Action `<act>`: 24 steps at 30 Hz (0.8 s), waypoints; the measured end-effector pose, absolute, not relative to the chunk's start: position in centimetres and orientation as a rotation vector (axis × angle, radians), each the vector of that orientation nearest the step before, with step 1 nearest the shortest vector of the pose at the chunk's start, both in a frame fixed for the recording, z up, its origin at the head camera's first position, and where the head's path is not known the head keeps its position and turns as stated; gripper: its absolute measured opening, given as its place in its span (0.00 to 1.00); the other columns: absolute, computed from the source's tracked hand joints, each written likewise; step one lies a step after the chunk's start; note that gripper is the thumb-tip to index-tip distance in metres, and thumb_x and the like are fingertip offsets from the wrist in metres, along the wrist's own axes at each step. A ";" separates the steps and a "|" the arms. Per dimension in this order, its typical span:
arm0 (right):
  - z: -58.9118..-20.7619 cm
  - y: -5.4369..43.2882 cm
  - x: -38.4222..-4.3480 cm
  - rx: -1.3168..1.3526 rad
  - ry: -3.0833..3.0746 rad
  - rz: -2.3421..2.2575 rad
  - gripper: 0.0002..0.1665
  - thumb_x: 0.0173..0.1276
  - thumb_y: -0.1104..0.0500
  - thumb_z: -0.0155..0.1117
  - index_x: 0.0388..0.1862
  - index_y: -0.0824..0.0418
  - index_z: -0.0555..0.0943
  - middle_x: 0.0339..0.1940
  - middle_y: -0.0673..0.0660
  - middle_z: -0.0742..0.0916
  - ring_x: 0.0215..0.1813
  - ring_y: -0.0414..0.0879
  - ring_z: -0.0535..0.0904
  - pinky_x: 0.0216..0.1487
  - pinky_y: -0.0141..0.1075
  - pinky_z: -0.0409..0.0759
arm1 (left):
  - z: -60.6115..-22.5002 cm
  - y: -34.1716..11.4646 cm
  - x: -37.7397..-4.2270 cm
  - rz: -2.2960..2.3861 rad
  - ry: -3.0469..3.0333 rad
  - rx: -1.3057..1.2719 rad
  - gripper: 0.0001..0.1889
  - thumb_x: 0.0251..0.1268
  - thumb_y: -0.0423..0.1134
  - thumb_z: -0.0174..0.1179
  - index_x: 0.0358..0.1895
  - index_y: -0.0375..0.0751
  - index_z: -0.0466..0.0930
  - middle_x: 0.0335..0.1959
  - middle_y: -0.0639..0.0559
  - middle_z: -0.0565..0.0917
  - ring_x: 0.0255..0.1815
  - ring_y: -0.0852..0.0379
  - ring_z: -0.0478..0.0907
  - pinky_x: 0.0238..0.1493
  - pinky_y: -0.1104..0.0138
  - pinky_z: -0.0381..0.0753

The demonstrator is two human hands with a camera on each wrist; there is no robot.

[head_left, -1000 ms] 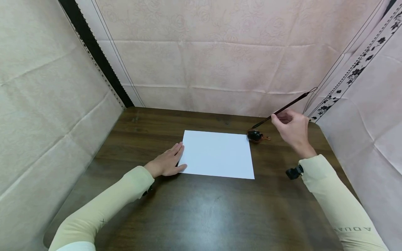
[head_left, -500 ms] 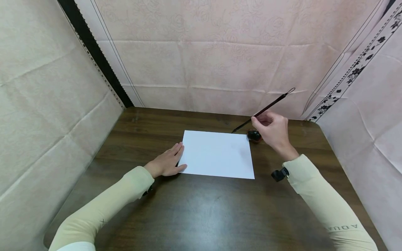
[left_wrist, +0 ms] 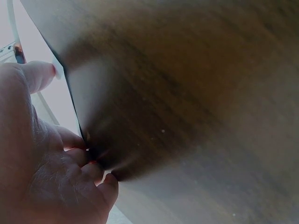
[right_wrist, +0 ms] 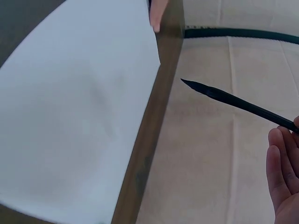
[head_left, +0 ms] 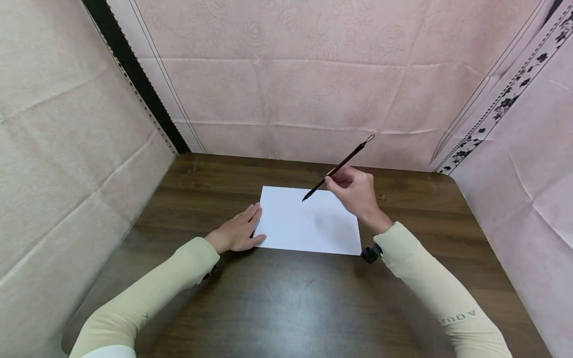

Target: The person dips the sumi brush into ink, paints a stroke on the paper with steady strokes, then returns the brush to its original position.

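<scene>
A blank white sheet of paper (head_left: 295,223) lies on the brown table. My left hand (head_left: 239,231) rests along its left edge, fingers straight and thumb at the near corner; in the left wrist view the thumb (left_wrist: 39,76) lies over the paper. With thumb and fingers my right hand (head_left: 353,191) pinches a dark ink brush (head_left: 342,163) by its handle. The brush slants, loop end up and right, its pointed black tip over the upper part of the sheet. In the right wrist view the brush tip (right_wrist: 201,87) shows dark and pointed, with fingers (right_wrist: 280,168) behind it.
Behind the right hand, the small dark pot is hidden except for an orange-brown bit (head_left: 380,197) sticking out. Pale cloth (head_left: 286,94) hangs upright at the back, left and right of the wooden table (head_left: 277,308).
My right hand has carried the brush left from the dark pot to above the paper, and now covers the pot. My left hand and the paper stay put.
</scene>
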State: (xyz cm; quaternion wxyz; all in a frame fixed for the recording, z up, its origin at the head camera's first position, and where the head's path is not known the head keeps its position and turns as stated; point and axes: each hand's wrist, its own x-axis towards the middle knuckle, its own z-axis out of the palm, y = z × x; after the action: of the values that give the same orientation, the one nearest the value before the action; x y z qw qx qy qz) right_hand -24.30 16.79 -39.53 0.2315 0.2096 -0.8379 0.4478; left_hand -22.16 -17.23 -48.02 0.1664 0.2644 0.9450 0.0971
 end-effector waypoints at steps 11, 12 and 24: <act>-41.5 13.5 -24.2 0.631 -2.348 1.251 0.04 0.71 0.61 0.73 0.41 0.60 0.90 0.38 0.58 0.94 0.39 0.50 0.92 0.45 0.47 0.92 | -48.0 -17.2 -22.1 0.267 2.691 0.743 0.46 0.82 0.59 0.48 0.85 0.29 0.43 0.89 0.35 0.43 0.90 0.37 0.42 0.87 0.44 0.51; -41.7 13.3 -24.1 0.625 -2.356 1.252 0.04 0.71 0.60 0.72 0.41 0.60 0.90 0.38 0.58 0.94 0.39 0.50 0.92 0.44 0.48 0.92 | -48.0 -17.2 -22.1 0.267 2.691 0.741 0.46 0.82 0.59 0.48 0.85 0.29 0.43 0.89 0.35 0.43 0.90 0.37 0.42 0.87 0.44 0.51; -43.6 12.4 -24.0 0.592 -2.401 1.263 0.05 0.71 0.60 0.72 0.42 0.60 0.89 0.38 0.58 0.94 0.40 0.50 0.92 0.45 0.45 0.92 | -47.9 -17.2 -22.1 0.264 2.692 0.753 0.46 0.81 0.59 0.49 0.85 0.28 0.43 0.89 0.35 0.43 0.90 0.36 0.42 0.87 0.44 0.51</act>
State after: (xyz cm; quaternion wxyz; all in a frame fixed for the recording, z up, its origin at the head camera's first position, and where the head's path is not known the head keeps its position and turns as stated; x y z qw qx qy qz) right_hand -23.99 12.41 -43.64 0.1814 0.2095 -0.8505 0.4471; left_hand -22.08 -17.19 -47.92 0.1661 0.2644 0.9455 0.0929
